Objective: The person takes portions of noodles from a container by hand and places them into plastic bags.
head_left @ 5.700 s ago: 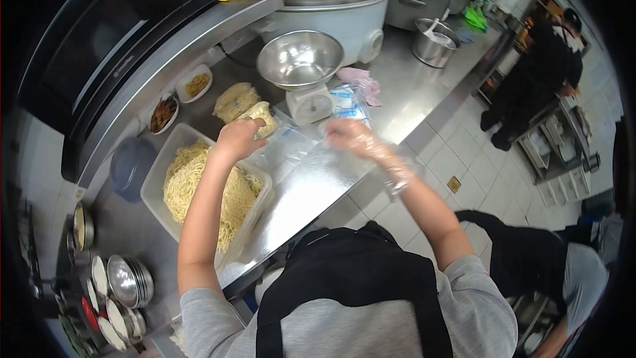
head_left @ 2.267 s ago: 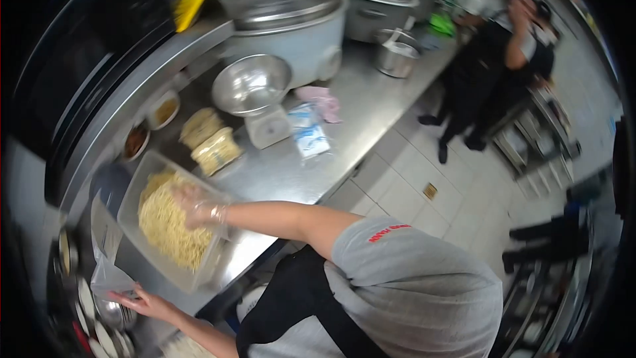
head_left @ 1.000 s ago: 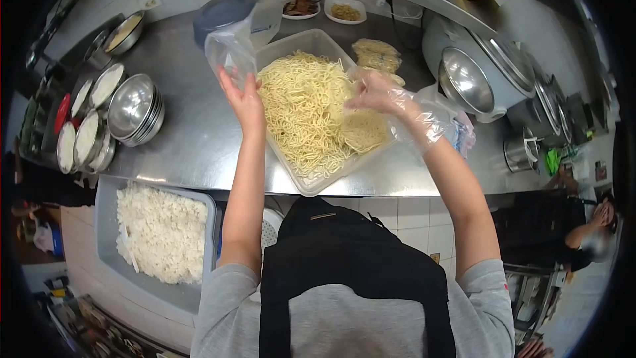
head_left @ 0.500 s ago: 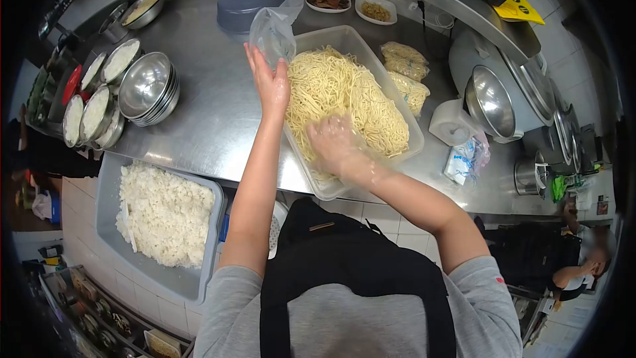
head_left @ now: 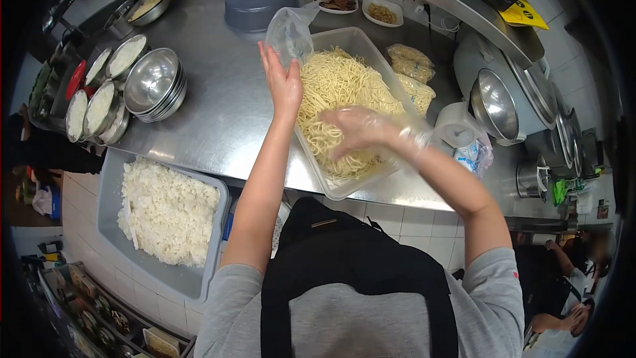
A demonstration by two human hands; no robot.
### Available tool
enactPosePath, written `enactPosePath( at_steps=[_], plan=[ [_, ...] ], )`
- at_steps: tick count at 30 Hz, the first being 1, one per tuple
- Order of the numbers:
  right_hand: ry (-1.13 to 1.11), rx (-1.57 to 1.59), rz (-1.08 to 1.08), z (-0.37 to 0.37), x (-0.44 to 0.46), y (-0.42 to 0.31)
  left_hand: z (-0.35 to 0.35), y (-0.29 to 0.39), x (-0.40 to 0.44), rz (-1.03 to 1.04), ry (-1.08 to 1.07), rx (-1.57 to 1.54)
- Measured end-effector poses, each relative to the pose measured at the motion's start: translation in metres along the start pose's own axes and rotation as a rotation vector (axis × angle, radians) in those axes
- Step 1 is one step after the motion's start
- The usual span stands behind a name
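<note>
Yellow noodles [head_left: 344, 79] fill much of a translucent plastic bin [head_left: 338, 189] on the steel counter. My right hand [head_left: 354, 129], in a clear plastic glove, is down among the noodles with its fingers curled around some of them. At the bin's left edge my left hand [head_left: 283, 86] is raised, holding a clear plastic bag [head_left: 289, 33] whose body spreads above the fingers. Two bags of packed noodles [head_left: 414, 79] lie just right of the bin. Beyond them stands a white scale [head_left: 456, 126] with a steel bowl [head_left: 493, 105] beside it.
Stacked steel bowls [head_left: 154, 86] and rice-filled bowls [head_left: 101, 107] stand at the left. A grey tub of rice [head_left: 222, 225] is below the counter edge. A blue-grey lid [head_left: 260, 5] and two small dishes sit at the back. People are at the lower right.
My left hand came over holding a bag, and the view turned. Since half a second ago, my right hand has shifted slightly right and up within the noodles.
</note>
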State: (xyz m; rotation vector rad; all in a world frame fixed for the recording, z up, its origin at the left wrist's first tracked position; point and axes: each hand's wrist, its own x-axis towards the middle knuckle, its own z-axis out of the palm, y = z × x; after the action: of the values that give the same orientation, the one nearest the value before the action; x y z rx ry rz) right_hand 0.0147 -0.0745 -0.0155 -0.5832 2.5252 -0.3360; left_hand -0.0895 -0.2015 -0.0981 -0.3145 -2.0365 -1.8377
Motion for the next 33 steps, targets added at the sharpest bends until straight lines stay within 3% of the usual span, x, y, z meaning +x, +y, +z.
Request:
enactPosePath(
  at_steps=[1,2,4,8,9,12,14,19,21,22,24,26,27,30,33],
  plan=[
    [0.099,-0.020,-0.153,0.005,0.008,0.013,-0.001,0.001,-0.001,0.002,-0.002,0.002],
    [0.105,-0.020,-0.152,-0.002,0.019,0.032,-0.001,0.002,-0.002,-0.021,0.011,-0.058],
    [0.075,0.180,0.203,-0.040,0.032,0.044,0.000,0.004,-0.002,-0.043,0.027,-0.128],
    [0.340,0.100,0.240,-0.017,0.073,0.065,-0.001,0.004,-0.004,-0.030,0.008,-0.097],
    [0.483,-0.137,0.269,0.012,0.087,0.057,0.000,0.004,-0.002,-0.033,0.000,-0.094],
    [0.482,-0.180,0.339,0.000,0.086,0.041,0.001,0.001,-0.001,0.019,0.006,0.009],
    [0.335,0.078,0.420,-0.014,0.095,0.056,0.001,0.000,-0.004,0.031,-0.004,0.042],
    [0.668,0.335,0.192,-0.030,0.058,0.068,-0.004,-0.001,-0.002,0.036,0.041,0.034],
    [0.799,0.326,0.061,-0.036,0.051,0.083,-0.006,0.003,-0.004,-0.052,0.134,-0.322],
    [0.852,0.272,0.018,-0.044,0.051,0.081,-0.006,-0.001,-0.004,-0.052,0.136,-0.320],
    [0.681,0.535,0.032,-0.075,0.032,0.069,-0.007,-0.008,-0.003,-0.117,0.193,-0.550],
    [0.762,0.630,0.039,-0.096,0.018,0.048,-0.012,-0.001,-0.002,-0.113,0.203,-0.586],
    [0.800,0.477,0.110,-0.109,0.011,0.042,-0.014,0.006,0.000,-0.108,0.214,-0.626],
    [0.798,0.584,0.010,-0.133,-0.004,0.039,-0.024,0.038,0.004,-0.199,0.200,-0.596],
    [0.848,0.493,0.069,-0.151,-0.024,0.027,-0.024,0.045,0.008,-0.206,0.191,-0.580]
  ],
)
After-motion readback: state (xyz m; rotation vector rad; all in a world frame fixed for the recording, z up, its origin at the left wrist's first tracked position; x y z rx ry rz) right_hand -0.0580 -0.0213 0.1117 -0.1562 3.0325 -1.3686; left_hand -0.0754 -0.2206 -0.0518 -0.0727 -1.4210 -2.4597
